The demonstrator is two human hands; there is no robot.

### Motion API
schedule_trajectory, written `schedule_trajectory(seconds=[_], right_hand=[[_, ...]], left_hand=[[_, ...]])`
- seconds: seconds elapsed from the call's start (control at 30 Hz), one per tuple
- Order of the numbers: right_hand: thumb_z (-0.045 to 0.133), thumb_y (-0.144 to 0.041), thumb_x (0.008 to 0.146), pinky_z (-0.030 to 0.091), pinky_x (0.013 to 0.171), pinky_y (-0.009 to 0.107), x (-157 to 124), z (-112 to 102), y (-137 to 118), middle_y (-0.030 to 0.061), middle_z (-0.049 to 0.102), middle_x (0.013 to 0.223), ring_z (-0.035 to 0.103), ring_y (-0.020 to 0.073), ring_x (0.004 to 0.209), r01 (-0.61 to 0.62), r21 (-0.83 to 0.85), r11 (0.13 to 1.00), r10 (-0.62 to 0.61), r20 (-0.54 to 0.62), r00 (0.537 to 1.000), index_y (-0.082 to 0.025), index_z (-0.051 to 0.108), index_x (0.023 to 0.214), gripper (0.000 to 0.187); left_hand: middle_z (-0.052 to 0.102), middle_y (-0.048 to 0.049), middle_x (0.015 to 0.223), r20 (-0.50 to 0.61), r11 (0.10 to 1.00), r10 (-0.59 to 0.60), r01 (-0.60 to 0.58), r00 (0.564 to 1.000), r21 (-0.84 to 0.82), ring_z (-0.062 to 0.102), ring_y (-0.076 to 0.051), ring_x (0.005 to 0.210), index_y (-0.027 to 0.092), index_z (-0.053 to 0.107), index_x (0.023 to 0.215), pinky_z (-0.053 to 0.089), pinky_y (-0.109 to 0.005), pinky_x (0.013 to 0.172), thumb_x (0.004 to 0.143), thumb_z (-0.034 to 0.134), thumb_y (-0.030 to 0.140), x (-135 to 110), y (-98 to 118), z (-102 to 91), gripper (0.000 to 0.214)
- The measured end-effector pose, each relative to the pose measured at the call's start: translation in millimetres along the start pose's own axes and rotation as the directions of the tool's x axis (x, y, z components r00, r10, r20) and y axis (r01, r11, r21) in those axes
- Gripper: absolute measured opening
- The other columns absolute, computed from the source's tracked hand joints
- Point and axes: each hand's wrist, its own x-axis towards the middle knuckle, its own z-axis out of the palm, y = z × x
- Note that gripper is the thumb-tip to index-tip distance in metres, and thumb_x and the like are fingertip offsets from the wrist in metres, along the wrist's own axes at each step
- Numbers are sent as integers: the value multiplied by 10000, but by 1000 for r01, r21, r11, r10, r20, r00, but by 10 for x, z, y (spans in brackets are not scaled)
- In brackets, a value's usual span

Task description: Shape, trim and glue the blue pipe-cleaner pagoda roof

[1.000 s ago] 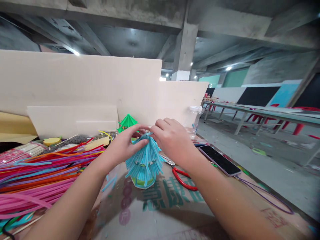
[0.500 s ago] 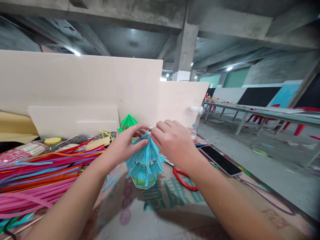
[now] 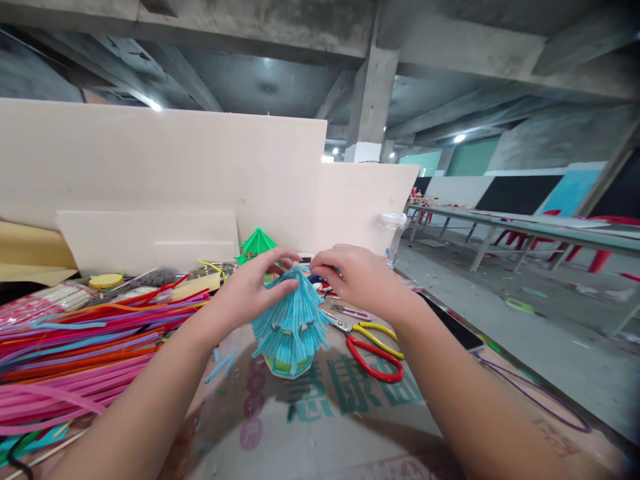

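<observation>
A small two-tiered pagoda model (image 3: pixel 290 327), covered in light blue pipe cleaners, stands upright on the cardboard. My left hand (image 3: pixel 253 287) curls around its peak from the left, with the thumb on the front of the roof and the fingers behind. Just right of the peak, apart from it, my right hand (image 3: pixel 357 277) has its fingers bent together; whatever they might pinch is too small or hidden to make out. Scissors with one red and one yellow handle (image 3: pixel 375 353) lie below my right hand, near a small pair of snips (image 3: pixel 350 311).
Many coloured pipe cleaners (image 3: pixel 100 347) pile up on the left. A green-roofed model (image 3: pixel 257 243) and a lidded clear jar (image 3: pixel 393 237) stand behind. A phone (image 3: pixel 453 323) with a purple cord lies on the right. White boards (image 3: pixel 165 160) rise at the back.
My right hand has moved right, away from the pagoda's peak, uncovering the yellow scissor handle and the snips and covering part of the phone. My left hand stays at the peak.
</observation>
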Motion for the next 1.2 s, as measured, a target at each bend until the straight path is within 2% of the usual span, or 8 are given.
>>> schedule_trajectory(seconds=[0.17, 0.43, 0.67, 0.83, 0.9, 1.0, 1.13, 1.2], right_hand=[[503, -178, 903, 366, 686, 225, 0, -1, 4, -16, 706, 890, 596, 107, 786, -24, 197, 980, 24, 6, 1000, -223, 676, 951, 185], [530, -167, 880, 366, 659, 224, 25, 96, 88, -7, 689, 852, 579, 112, 737, -52, 176, 983, 54, -3, 999, -206, 658, 931, 143], [551, -225, 902, 395, 704, 252, 118, 423, 255, 15, 658, 807, 563, 138, 771, -50, 220, 974, 87, -161, 983, -183, 655, 885, 113], [587, -195, 865, 427, 777, 273, 171, 647, 196, 59, 593, 931, 545, 159, 886, -34, 309, 951, 137, -321, 937, -177, 673, 868, 88], [579, -167, 851, 433, 778, 279, 182, 685, 146, 48, 606, 900, 555, 156, 865, -66, 373, 925, 192, -312, 930, -183, 675, 870, 99], [541, -160, 854, 447, 769, 268, 192, 649, 94, 19, 667, 865, 600, 136, 826, -131, 571, 811, 270, -166, 948, -180, 658, 927, 139], [540, -187, 837, 455, 791, 262, 200, 560, 107, 15, 686, 884, 620, 121, 834, -229, 803, 550, 292, 72, 954, -163, 643, 938, 147], [566, -195, 808, 457, 776, 254, 203, 561, 117, -1, 673, 843, 616, 110, 795, -241, 878, 413, 304, 117, 945, -166, 613, 917, 122]], left_hand=[[618, -43, 1122, 8, 1000, -17, 17, 1000, -7, 615, -196, 1021, 252, 529, 1184, 512, -325, 849, 870, 578, 386, 1, -11, -15, 345], [619, -39, 1137, 10, 1000, -11, 11, 1000, -14, 617, -195, 1031, 265, 533, 1192, 514, -326, 864, 870, 581, 397, -8, -11, -10, 351], [621, -14, 1138, 27, 1000, 21, -20, 999, -17, 619, -173, 1024, 276, 538, 1188, 492, -325, 910, 874, 590, 363, -1, 0, -16, 330], [616, -25, 1130, 32, 1000, 29, -29, 999, 9, 617, -176, 1010, 256, 553, 1169, 493, -338, 910, 876, 584, 336, 0, 37, -14, 306], [607, -34, 1137, 29, 999, 43, -43, 999, 1, 613, -173, 999, 249, 557, 1164, 499, -337, 902, 875, 582, 325, 0, 53, -11, 300], [579, -51, 1159, 24, 998, 69, -69, 997, 6, 602, -173, 1008, 243, 560, 1167, 499, -343, 911, 874, 577, 319, -1, 56, -23, 303], [516, -81, 1291, 26, 995, 102, -102, 994, 8, 515, -211, 1195, 240, 582, 1156, 443, -371, 1003, 913, 500, 330, -2, 13, -68, 271], [506, -74, 1341, 28, 994, 107, -106, 994, -18, 457, -222, 1270, 245, 587, 1151, 390, -384, 1056, 935, 451, 322, -2, -11, -83, 266]])
